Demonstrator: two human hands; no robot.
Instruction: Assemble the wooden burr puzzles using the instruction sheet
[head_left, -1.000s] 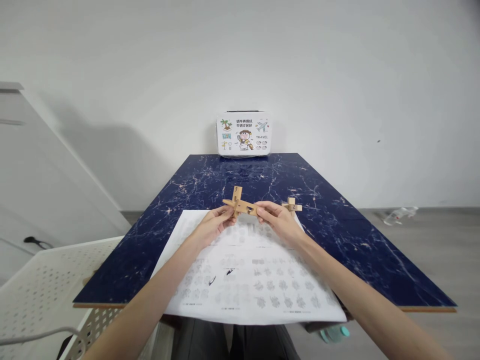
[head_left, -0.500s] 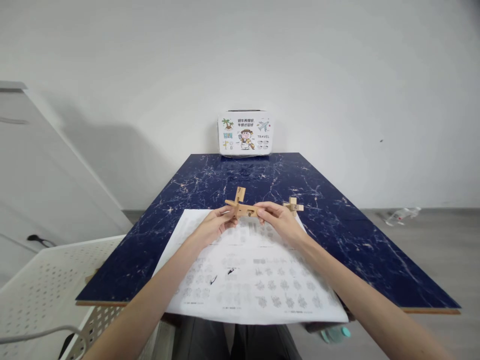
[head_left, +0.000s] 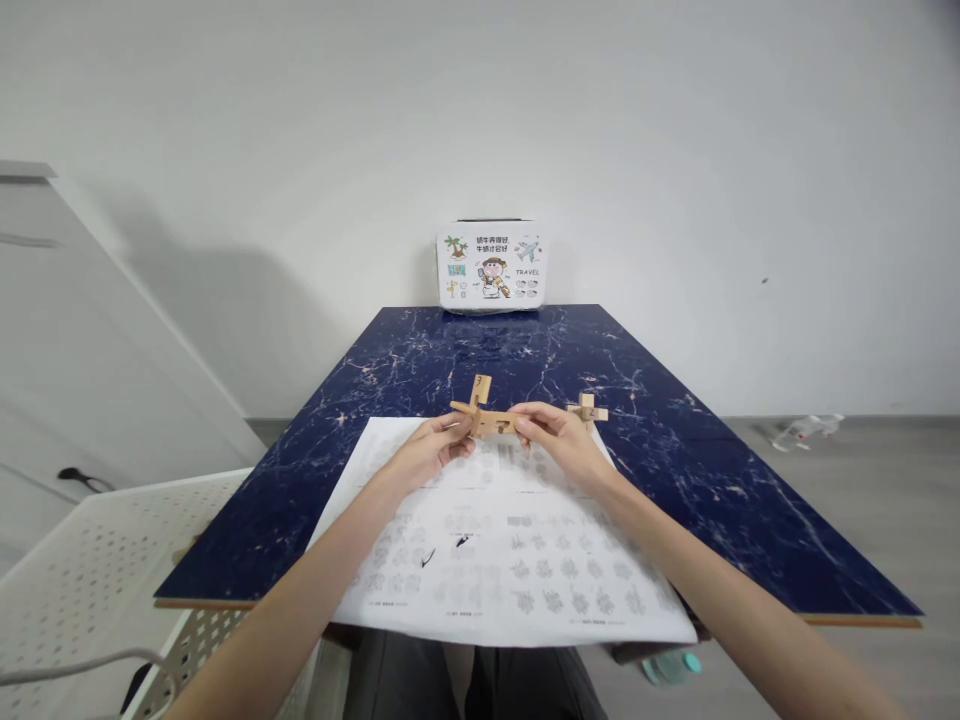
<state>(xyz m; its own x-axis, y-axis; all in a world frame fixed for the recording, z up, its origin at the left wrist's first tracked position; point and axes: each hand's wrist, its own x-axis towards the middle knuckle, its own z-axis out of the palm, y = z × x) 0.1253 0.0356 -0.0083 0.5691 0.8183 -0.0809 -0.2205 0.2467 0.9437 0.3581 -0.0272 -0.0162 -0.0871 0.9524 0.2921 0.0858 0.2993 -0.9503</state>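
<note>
Between both hands, above the far part of a printed sheet (head_left: 480, 570), is a wooden interlocking puzzle (head_left: 491, 423) of slotted pieces; its upright piece bears a "3". My left hand (head_left: 436, 447) pinches the puzzle's left end, where the pieces cross. My right hand (head_left: 559, 437) grips the right end of the long slotted piece between thumb and fingers. Just beyond my right hand, a second wooden puzzle (head_left: 589, 411), marked "2", stands on the blue table (head_left: 675, 500), partly hidden by that hand. Some fingertips are hidden behind the wood.
At the table's back, against the wall, stands a white cartoon-printed case (head_left: 492, 266). A white perforated basket (head_left: 97, 540) sits low at the left. On the floor at right lie a clear plastic item (head_left: 806, 432) and, under the table edge, a bottle with a teal cap (head_left: 673, 667).
Almost nothing differs. Both hands keep their hold on the wooden puzzle, and the view has shifted very slightly.
</note>
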